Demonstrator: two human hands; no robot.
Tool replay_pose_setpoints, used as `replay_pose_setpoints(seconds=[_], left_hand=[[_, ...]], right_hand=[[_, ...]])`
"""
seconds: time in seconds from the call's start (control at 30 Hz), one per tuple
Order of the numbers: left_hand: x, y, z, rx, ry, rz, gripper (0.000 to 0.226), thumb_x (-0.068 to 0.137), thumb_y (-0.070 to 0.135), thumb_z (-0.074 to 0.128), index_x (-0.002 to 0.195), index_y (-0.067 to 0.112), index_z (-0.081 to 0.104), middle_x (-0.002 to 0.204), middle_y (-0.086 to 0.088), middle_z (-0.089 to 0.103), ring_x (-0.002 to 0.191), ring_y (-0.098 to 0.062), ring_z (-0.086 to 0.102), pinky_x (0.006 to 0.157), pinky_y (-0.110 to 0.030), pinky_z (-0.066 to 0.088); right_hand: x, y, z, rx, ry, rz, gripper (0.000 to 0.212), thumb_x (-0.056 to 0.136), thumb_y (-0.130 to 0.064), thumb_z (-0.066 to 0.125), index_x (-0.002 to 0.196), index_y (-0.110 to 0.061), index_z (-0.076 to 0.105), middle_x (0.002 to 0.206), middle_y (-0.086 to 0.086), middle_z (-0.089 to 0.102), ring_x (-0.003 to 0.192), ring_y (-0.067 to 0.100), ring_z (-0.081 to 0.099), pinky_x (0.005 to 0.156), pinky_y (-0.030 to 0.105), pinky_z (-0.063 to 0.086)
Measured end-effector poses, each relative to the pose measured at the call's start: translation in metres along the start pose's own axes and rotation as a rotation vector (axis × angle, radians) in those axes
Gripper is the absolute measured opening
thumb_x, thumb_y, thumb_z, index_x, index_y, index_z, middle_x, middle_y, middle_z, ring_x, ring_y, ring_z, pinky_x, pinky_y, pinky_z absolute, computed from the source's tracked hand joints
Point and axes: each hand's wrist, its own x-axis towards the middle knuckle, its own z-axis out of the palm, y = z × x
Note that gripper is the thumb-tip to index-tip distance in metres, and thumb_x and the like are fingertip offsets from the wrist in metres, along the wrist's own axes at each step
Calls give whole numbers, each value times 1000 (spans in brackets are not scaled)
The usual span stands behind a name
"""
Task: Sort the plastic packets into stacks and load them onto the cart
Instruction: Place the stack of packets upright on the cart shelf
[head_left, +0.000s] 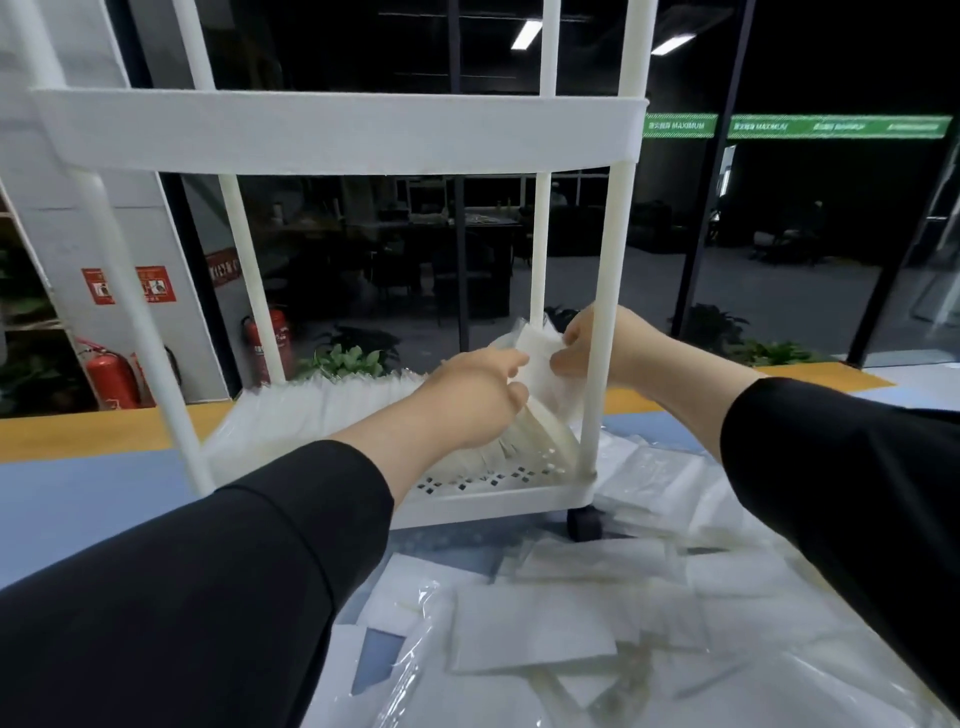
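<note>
Row of clear plastic packets with white inserts (322, 410), on the white perforated cart's bottom shelf (467, 491) — light, limp, slippery, by the look. Your left hand (478, 395) and right hand (597, 348) have fingers pinching the end stack (537, 364); grip edges firmly. Loose packets (597, 623) — on the blue worktop (104, 499), unsorted.

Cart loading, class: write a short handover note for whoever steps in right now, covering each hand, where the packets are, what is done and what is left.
Left hand: grips the stack from the left, inside the cart.
Right hand: pinches the stack's top right edge, partly behind a cart post.
Done: a row of packets already stands on the bottom shelf.
Left: settle this stack beside the row, then sort and load the loose packets spread on the table.
</note>
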Motion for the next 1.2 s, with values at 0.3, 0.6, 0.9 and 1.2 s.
replay_pose_setpoints(seconds=[0.3, 0.6, 0.9, 1.2], left_hand=[[3, -2, 8, 15, -10, -63, 47, 103, 29, 40, 150, 31, 41, 136, 10, 58, 120, -20, 57, 91, -34, 51], [11, 5, 10, 128, -72, -83, 41, 111, 32, 26, 138, 31, 56, 141, 4, 54, 135, -28, 45, 112, -42, 38], [21, -2, 19, 333, -50, -72, 60, 107, 54, 19, 155, 20, 29, 161, -1, 34, 147, -24, 32, 116, -47, 29], [22, 1, 18, 323, -119, -65, 48, 111, 38, 12, 153, 30, 34, 159, -1, 36, 151, -25, 26, 122, -52, 18]], right_hand=[[-12, 9, 4, 242, -216, -19, 38, 95, -39, 67, 68, -15, 55, 58, -5, 62, 44, 6, 59, 44, 16, 46], [-15, 20, 11, 210, -193, -71, 30, 96, -29, 67, 104, 0, 71, 97, 16, 75, 87, 28, 74, 71, 32, 62], [-11, 29, 18, 153, -103, -191, 46, 92, -32, 72, 135, -19, 59, 121, 0, 63, 109, 17, 62, 91, 27, 48], [-10, 32, 29, 315, -93, -199, 22, 101, -11, 58, 90, -23, 74, 82, -2, 70, 73, 7, 66, 65, 12, 50]])
